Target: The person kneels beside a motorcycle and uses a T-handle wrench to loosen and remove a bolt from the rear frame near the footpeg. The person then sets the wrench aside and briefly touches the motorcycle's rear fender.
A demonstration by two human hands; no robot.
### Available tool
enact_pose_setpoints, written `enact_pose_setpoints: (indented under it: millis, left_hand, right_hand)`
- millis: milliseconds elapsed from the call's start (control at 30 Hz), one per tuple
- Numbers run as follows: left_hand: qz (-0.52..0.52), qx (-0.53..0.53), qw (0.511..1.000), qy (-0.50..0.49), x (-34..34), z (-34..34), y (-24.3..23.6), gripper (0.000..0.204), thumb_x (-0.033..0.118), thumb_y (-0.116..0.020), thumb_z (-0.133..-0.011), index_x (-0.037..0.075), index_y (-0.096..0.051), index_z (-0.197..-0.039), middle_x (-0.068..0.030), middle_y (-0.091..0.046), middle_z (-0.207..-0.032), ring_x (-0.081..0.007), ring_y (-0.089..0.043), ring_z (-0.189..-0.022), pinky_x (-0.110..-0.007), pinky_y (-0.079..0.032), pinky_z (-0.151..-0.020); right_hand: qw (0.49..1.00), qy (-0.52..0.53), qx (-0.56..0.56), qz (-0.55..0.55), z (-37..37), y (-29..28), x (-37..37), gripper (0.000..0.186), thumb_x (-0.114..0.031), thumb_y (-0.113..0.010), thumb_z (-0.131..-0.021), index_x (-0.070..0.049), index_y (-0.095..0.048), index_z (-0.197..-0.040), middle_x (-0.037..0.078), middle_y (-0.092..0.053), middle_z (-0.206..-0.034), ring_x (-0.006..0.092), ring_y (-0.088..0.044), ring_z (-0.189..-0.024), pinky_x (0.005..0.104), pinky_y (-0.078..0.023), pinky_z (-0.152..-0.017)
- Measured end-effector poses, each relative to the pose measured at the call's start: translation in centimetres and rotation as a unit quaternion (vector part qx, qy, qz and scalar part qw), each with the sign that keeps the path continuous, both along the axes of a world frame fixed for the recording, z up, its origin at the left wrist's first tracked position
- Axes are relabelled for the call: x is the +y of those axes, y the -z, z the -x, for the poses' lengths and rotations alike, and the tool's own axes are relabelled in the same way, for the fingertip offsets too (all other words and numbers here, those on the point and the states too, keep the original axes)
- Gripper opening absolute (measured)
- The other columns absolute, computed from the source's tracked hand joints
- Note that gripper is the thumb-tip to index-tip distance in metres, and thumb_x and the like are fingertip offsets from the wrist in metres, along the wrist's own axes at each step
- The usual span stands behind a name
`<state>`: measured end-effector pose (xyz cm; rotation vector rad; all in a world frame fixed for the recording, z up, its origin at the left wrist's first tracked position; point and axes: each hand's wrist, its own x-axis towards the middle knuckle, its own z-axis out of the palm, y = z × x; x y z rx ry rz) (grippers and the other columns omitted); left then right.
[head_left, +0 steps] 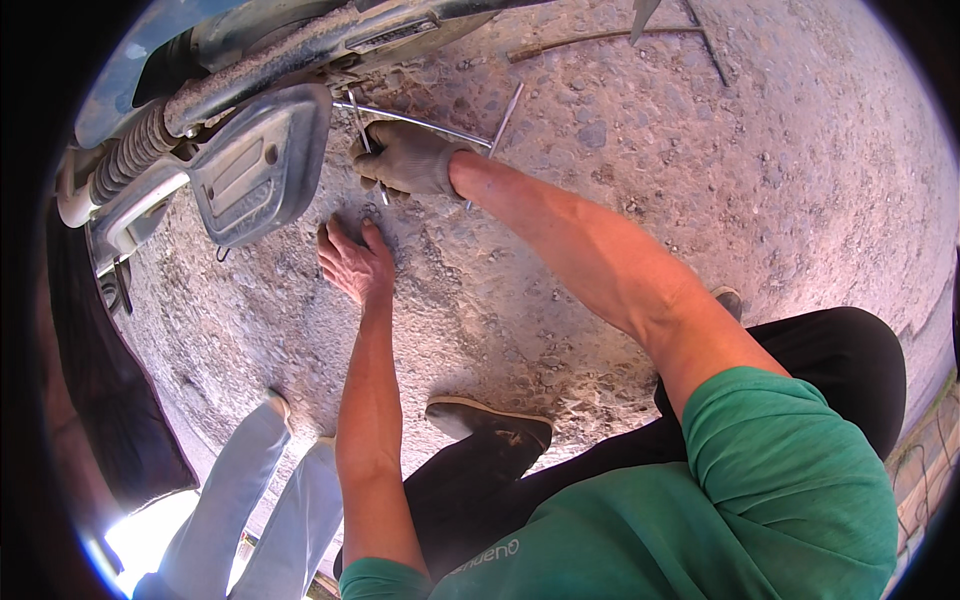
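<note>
My right hand (411, 160), in a grey-brown work glove, is closed around a thin metal rod (359, 118) close to the vehicle's edge. A long shiny shaft with a crossbar, like a T-handle wrench (440, 127), runs just above the glove; whether it joins the held rod is hidden. My bare left hand (357, 262) is low over the rough ground with its fingers spread, holding nothing. To its left hangs a dusty dark plastic flap (262, 165) under the vehicle.
A ribbed rubber boot (135, 158) and a tube (250, 75) line the vehicle's side at upper left. A bent thin bar (610, 40) lies on the ground (800, 150) at the top. Another person's light-trousered legs (240, 480) stand at lower left, beside my shoe (490, 418).
</note>
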<state>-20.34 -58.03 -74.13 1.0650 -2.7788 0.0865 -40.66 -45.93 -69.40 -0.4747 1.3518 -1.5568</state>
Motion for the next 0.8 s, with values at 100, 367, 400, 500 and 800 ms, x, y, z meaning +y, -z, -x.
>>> enact_pose_setpoints:
  millis: [100, 367, 400, 500, 800]
  left_hand:
    - [0.002, 0.001, 1.0, 0.003, 0.0, 0.0, 0.0, 0.066, 0.051, -0.053, -0.094, 0.009, -0.043, -0.144, -0.0181, -0.042, -0.146, -0.0389, -0.042, -0.13, -0.054, -0.035, -0.105]
    - [0.0, 0.001, 1.0, 0.005, 0.0, 0.0, 0.0, 0.066, 0.051, -0.053, -0.094, 0.009, -0.043, -0.145, -0.0184, -0.042, -0.146, -0.0392, -0.042, -0.13, -0.054, -0.035, -0.105]
    - [0.0, 0.002, 1.0, 0.005, 0.0, 0.0, 0.0, 0.066, 0.051, -0.053, -0.094, 0.009, -0.043, -0.145, -0.0184, -0.042, -0.146, -0.0391, -0.042, -0.13, -0.054, -0.035, -0.105]
    - [0.005, 0.002, 1.0, 0.006, 0.0, -0.1, 0.1, 0.066, 0.051, -0.053, -0.094, 0.009, -0.044, -0.144, -0.0184, -0.042, -0.146, -0.039, -0.042, -0.13, -0.054, -0.036, -0.104]
    - [0.009, 0.002, 1.0, 0.003, 0.0, 0.0, 0.1, 0.065, 0.051, -0.053, -0.094, 0.009, -0.045, -0.143, -0.018, -0.043, -0.145, -0.0393, -0.043, -0.129, -0.054, -0.037, -0.101]
  right_hand:
    - [1.0, 0.007, 0.015, 0.0, -0.1, 0.1, -0.2, 0.019, -0.019, -0.059, -0.099, -0.002, -0.057, -0.107, 0.007, -0.066, -0.085, 0.0107, -0.055, -0.057, 0.0284, -0.047, -0.049]
    - [0.997, 0.048, -0.063, 0.005, 0.2, -1.4, 0.0, 0.02, -0.02, -0.061, -0.098, -0.001, -0.061, -0.105, 0.006, -0.069, -0.085, 0.0112, -0.058, -0.058, 0.0282, -0.049, -0.05]
    - [0.993, 0.061, -0.1, 0.014, 0.3, -1.7, 0.1, 0.021, -0.021, -0.061, -0.098, -0.001, -0.062, -0.106, 0.006, -0.069, -0.085, 0.0113, -0.058, -0.058, 0.0283, -0.049, -0.05]
    - [0.995, 0.018, -0.098, 0.007, 1.2, -2.2, 0.5, 0.022, -0.021, -0.063, -0.097, 0.0, -0.064, -0.103, 0.006, -0.069, -0.083, 0.0116, -0.058, -0.058, 0.029, -0.049, -0.05]
    - [0.999, -0.018, -0.021, -0.021, 1.1, -1.8, 0.8, 0.021, -0.023, -0.061, -0.097, -0.003, -0.062, -0.104, 0.006, -0.07, -0.085, 0.0112, -0.059, -0.06, 0.0289, -0.051, -0.052]
